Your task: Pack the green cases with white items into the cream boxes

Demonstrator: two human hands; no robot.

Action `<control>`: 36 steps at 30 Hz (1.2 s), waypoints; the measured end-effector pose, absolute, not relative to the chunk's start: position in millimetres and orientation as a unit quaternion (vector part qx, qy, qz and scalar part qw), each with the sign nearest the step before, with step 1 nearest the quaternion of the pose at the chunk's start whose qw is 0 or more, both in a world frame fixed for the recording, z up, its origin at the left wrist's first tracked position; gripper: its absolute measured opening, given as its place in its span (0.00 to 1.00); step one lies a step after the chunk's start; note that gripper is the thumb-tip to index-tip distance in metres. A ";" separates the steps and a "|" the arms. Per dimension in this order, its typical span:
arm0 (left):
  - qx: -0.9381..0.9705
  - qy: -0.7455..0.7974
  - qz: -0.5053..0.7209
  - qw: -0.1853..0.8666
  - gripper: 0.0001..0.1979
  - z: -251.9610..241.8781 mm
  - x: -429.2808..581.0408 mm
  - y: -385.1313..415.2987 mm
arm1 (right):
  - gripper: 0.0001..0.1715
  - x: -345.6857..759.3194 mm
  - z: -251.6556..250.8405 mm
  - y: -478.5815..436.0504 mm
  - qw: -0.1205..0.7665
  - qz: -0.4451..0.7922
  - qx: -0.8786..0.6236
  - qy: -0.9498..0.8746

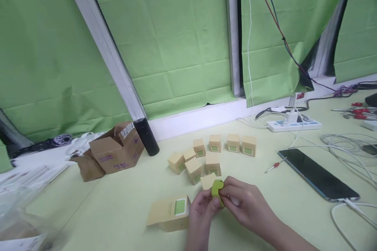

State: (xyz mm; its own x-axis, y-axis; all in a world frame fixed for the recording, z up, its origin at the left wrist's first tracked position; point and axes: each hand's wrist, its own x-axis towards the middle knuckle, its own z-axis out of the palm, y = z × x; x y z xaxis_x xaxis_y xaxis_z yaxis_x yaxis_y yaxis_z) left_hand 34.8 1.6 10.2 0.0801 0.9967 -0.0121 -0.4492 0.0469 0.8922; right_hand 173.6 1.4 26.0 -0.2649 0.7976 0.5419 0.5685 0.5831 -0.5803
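Between my two hands is a yellow-green curled band point(217, 188), bent into a loop at its top. My left hand point(203, 208) pinches it from the left with thumb and fingers. From the right, the fingers of my right hand point(246, 202) close on the same band. A small tan cardboard box point(207, 181) stands just behind the band, partly hidden by it and my hands. Touching or close beside my left wrist is a larger tan box point(167, 212) with a green label and a raised flap. Several small tan boxes point(193, 169) with green labels stand beyond my hands.
A phone point(319, 174) with a cable plugged in lies right, near a small red screwdriver point(275, 165). Behind are a power strip point(294, 124) and loose cables. An opened carton point(118, 151) and a black cylinder point(146, 136) stand at the back left, before green blinds.
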 end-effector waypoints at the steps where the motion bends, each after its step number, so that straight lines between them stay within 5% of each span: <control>1: 0.386 0.359 0.573 0.627 0.13 9.5 33.9 2.7 | 0.13 174.6 29.3 0.6 0.415 0.155 -0.431 -0.786; 19: 0.416 0.401 0.529 0.622 0.16 4.7 24.9 12.4 | 0.07 179.9 45.0 0.3 0.440 0.333 -0.486 -0.678; 24: 0.441 0.374 0.548 0.604 0.17 13.0 26.4 13.7 | 0.33 180.0 53.9 -5.8 0.439 0.352 -0.452 -0.693; 28: 0.454 0.363 0.556 0.595 0.16 13.3 24.3 13.5 | 0.23 178.1 52.0 -10.4 0.429 0.328 -0.433 -0.722; 33: 0.412 0.339 0.559 0.634 0.13 13.2 25.7 6.4 | 0.22 172.6 55.8 -16.0 0.461 0.299 -0.446 -0.707; 36: 0.349 0.284 0.575 0.683 0.23 20.2 29.5 -1.2 | 0.22 167.4 61.2 -15.3 0.453 0.381 -0.476 -0.651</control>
